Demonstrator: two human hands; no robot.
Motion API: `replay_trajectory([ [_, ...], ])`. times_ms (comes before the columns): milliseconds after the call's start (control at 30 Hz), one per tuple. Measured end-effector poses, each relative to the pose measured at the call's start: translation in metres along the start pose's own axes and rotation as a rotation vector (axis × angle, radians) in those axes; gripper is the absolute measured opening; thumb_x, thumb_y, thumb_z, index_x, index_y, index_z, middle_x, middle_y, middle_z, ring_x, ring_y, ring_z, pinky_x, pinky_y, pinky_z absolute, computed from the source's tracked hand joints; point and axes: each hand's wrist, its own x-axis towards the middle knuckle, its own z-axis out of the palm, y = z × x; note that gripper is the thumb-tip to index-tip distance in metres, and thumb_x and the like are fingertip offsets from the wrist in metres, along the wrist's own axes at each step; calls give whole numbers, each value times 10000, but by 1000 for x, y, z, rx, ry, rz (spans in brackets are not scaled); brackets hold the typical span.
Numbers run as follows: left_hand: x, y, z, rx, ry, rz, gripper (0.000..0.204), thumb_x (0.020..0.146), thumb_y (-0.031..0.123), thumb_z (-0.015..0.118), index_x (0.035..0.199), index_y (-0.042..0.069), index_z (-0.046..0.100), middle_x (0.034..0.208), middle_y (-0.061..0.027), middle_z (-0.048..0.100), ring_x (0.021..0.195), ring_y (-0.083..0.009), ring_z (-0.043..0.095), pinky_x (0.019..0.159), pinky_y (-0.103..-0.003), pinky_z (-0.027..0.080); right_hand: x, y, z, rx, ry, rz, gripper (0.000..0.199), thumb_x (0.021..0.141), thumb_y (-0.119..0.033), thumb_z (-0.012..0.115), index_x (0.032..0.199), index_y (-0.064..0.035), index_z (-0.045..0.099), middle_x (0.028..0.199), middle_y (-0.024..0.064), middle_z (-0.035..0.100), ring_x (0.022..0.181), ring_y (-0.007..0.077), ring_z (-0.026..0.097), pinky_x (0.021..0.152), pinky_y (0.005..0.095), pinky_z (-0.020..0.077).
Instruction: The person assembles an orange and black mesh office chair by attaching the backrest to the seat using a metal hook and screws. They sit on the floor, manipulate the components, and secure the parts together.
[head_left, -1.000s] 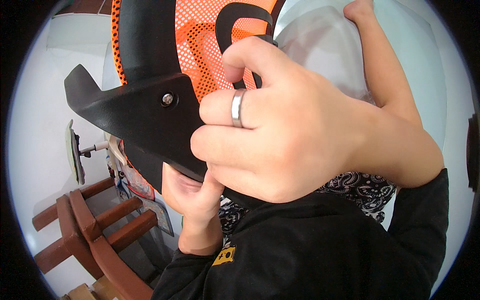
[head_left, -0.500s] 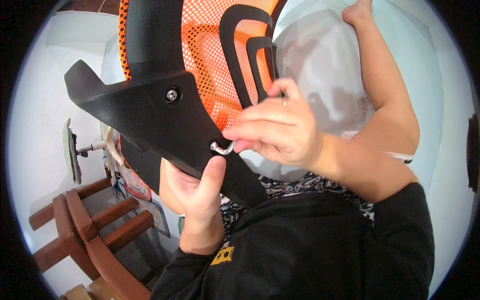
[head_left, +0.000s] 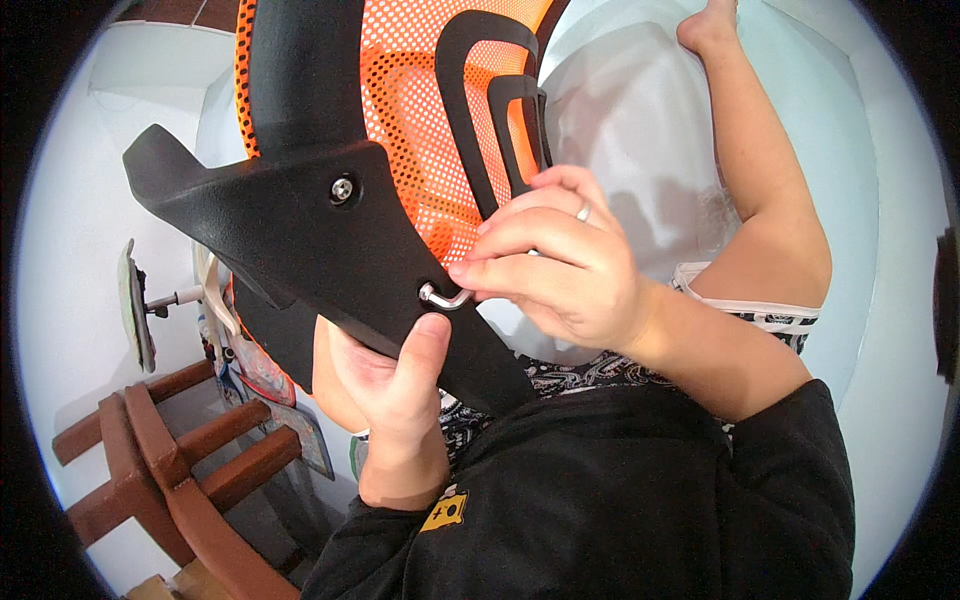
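Observation:
A bent silver hex key has its short end in the lower bolt hole of a black plastic bracket. My right hand pinches the key's long arm between thumb and fingertips, and hides most of it. Around the bracket's lower edge my left hand is closed, its thumb on the front face just below the key and its fingers hidden behind. A second bolt sits in the upper hole. The bracket joins a chair back with orange mesh and a black frame.
Brown wooden furniture legs and bars stand at the lower left. A flat panel on a metal rod is at the left. My bare leg stretches out at the right over a pale surface.
The key's bend shows more to the right, and my right hand has turned slightly with it. My left hand keeps its hold on the bracket. The whole view has shifted a little.

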Motion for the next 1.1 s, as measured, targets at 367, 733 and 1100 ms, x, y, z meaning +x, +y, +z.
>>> replay_trajectory([
  [367, -1, 3, -1, -20, -52, 2, 481, 739, 0, 622, 1167, -13, 402, 1055, -91, 538, 933, -152, 532, 852, -287, 420, 1, -7, -16, 176, -126, 232, 219, 649, -37, 732, 856, -95, 689, 819, 10, 574, 744, 151, 592, 587, 268, 436],
  [733, -1, 6, 1, -100, -94, -51, 507, 733, -76, 598, 1192, -15, 389, 1076, -91, 537, 950, -142, 541, 850, -270, 441, 40, -18, -36, 21, -337, -53, 203, 605, -94, 701, 807, -98, 676, 754, -4, 461, 642, 156, 498, 625, 287, 393],
  [1100, 5, 8, 3, -226, -207, 1, 509, 747, -92, 586, 1203, -28, 370, 1125, -93, 531, 1004, -135, 532, 877, -268, 425, 86, -46, -44, -473, -534, -394, 130, 577, -220, 610, 667, -130, 633, 749, -46, 499, 652, 134, 480, 685, 384, 360],
])
